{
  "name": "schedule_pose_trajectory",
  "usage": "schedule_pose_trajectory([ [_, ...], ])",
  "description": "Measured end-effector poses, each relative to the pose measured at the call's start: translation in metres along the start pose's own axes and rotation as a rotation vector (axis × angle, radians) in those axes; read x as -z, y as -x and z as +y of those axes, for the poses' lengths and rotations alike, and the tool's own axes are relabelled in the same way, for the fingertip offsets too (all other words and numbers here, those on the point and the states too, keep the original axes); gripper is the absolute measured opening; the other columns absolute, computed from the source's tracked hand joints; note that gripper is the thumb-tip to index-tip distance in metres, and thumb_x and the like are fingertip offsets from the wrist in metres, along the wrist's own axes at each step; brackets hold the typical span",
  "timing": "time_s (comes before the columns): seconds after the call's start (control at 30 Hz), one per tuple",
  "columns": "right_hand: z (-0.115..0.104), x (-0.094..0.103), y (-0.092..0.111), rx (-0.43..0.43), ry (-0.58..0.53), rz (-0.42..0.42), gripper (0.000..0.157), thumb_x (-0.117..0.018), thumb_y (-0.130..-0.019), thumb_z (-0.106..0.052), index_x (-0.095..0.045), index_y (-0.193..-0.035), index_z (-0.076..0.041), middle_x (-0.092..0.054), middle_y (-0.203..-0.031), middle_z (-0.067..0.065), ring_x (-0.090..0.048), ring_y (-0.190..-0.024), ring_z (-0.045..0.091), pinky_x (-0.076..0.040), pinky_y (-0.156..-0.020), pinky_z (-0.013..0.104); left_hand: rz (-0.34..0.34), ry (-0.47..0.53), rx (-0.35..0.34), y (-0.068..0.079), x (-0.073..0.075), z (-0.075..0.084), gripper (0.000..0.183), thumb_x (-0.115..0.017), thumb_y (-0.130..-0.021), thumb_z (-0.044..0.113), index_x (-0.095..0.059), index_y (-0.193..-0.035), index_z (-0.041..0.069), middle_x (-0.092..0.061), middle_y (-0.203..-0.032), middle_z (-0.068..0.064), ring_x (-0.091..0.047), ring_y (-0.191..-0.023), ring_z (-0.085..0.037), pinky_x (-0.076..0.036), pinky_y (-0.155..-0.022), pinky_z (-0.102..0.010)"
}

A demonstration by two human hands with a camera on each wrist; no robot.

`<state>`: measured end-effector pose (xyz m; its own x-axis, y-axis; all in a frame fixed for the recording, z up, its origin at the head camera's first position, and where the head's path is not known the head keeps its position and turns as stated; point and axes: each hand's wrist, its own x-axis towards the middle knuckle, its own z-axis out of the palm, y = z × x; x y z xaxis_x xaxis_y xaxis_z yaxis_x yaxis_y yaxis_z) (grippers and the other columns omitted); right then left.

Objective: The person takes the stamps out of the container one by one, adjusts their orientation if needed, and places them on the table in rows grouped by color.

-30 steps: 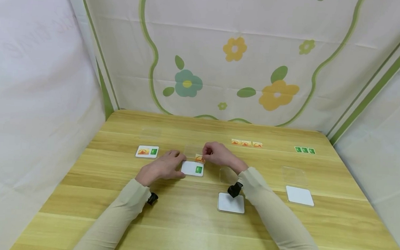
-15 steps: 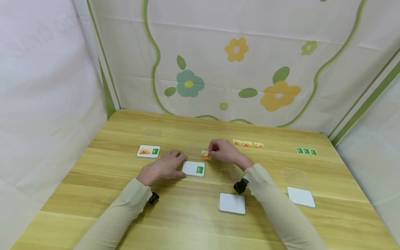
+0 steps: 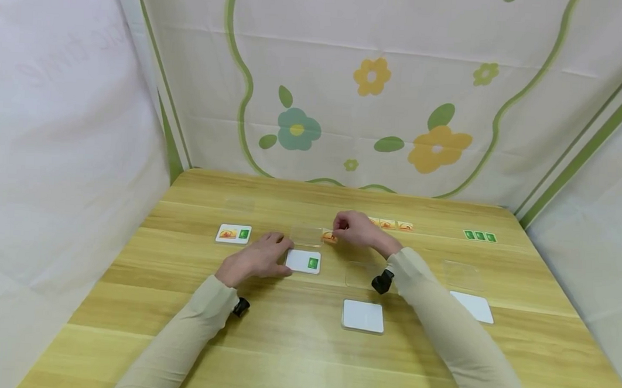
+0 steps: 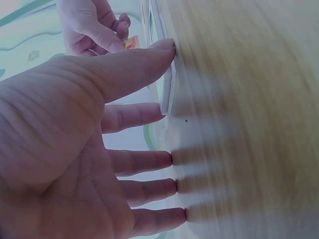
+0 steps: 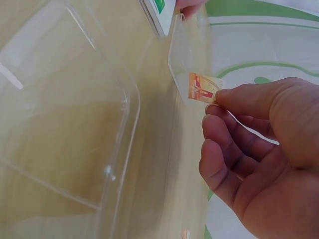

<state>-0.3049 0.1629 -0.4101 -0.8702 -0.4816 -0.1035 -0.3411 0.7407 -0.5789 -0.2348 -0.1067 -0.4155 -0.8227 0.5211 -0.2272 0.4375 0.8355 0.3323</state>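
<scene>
My left hand [image 3: 257,255] is at the left end of a flat white card stack [image 3: 299,261] in the head view, which bears a green sticker [image 3: 312,263] on its right side. In the left wrist view, the thumb and index finger hold its edges, while the other fingertips rest on the table. My right hand [image 3: 359,229] pinches a small orange-and-yellow sticker [image 5: 203,88] between thumb and index finger, with the other fingers curled loosely below. The sticker is over the right end of a clear plastic cover [image 3: 306,235], behind the white stack.
At left is a white card [image 3: 233,234] with orange and green stickers. Two plain white cards [image 3: 362,316] [image 3: 473,307] lie at right, with clear covers [image 3: 462,276] behind. Several orange stickers [image 3: 387,224] and green stickers [image 3: 480,235] line the back of the wooden table [image 3: 281,356].
My right hand has drawn the orange sticker back and to the right, away from the white stack toward the clear cover's right end. My left hand keeps its place.
</scene>
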Motion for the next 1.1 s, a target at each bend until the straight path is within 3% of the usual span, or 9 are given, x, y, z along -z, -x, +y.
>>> schedule_pose_trajectory([
  [0.67,0.02,0.013,-0.005,-0.032,0.023,0.02,0.006,-0.065,-0.093,-0.016,-0.065,-0.09,-0.011,-0.065,-0.084,0.003,-0.054,-0.074,0.015,-0.046,-0.067,0.028,0.001,-0.007,0.004,0.001,0.0,-0.001,0.059,-0.069,-0.091,0.038,-0.049,-0.14,0.012,-0.038,-0.152,-0.019,-0.034,-0.142,-0.039,-0.034,-0.113,-0.053],
  [1.1,0.038,0.02,-0.01,-0.054,-0.019,-0.003,0.009,-0.064,-0.094,-0.014,-0.065,-0.09,-0.007,-0.066,-0.081,0.008,-0.059,-0.068,0.017,-0.049,-0.06,0.028,-0.007,0.005,0.01,0.0,-0.001,0.0,0.06,-0.068,-0.092,0.039,-0.048,-0.141,0.013,-0.035,-0.154,-0.021,-0.031,-0.144,-0.039,-0.031,-0.115,-0.053],
])
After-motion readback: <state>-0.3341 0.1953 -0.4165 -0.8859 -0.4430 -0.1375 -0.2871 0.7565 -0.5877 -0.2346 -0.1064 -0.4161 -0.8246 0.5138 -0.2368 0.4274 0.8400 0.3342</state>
